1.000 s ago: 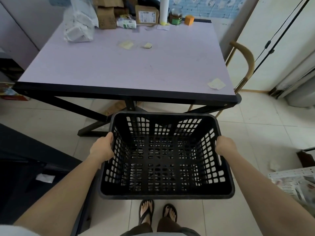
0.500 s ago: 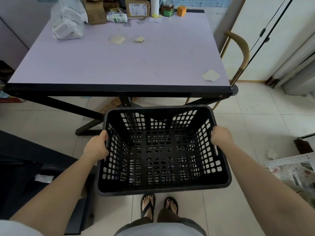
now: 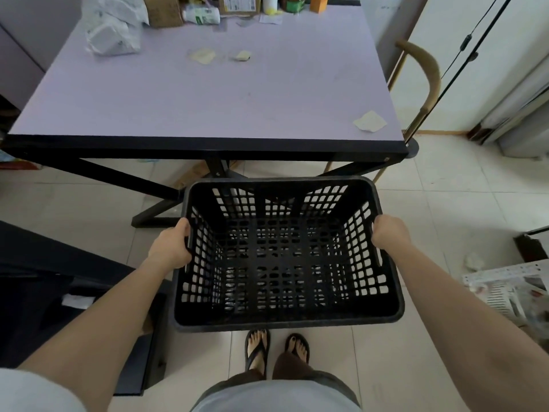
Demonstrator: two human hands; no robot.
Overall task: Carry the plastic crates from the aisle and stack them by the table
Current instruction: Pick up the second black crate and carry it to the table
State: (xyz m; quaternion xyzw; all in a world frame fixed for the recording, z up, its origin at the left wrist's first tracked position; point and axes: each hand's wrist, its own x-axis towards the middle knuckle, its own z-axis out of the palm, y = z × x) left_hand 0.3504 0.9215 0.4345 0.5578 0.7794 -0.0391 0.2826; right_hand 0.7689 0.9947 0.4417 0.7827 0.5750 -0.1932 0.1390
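Observation:
An empty black plastic crate (image 3: 285, 318) with lattice walls hangs in front of me, above the tiled floor and just short of the table's front edge. My left hand (image 3: 172, 248) grips its left rim and my right hand (image 3: 389, 233) grips its right rim. The lilac table (image 3: 208, 93) with a black edge and black crossed legs stands straight ahead; the crate's far rim is close to the legs.
Boxes, a plastic bag (image 3: 114, 28), bottles and paper scraps lie on the table. A wooden chair (image 3: 427, 72) stands at the table's right corner. Dark furniture (image 3: 44, 278) is at my left, a white crate with papers (image 3: 511, 289) at right. My sandalled feet (image 3: 276, 349) are below.
The crate, held in both hands, has come nearer to the table and sits a little lower in view. The grip is unchanged.

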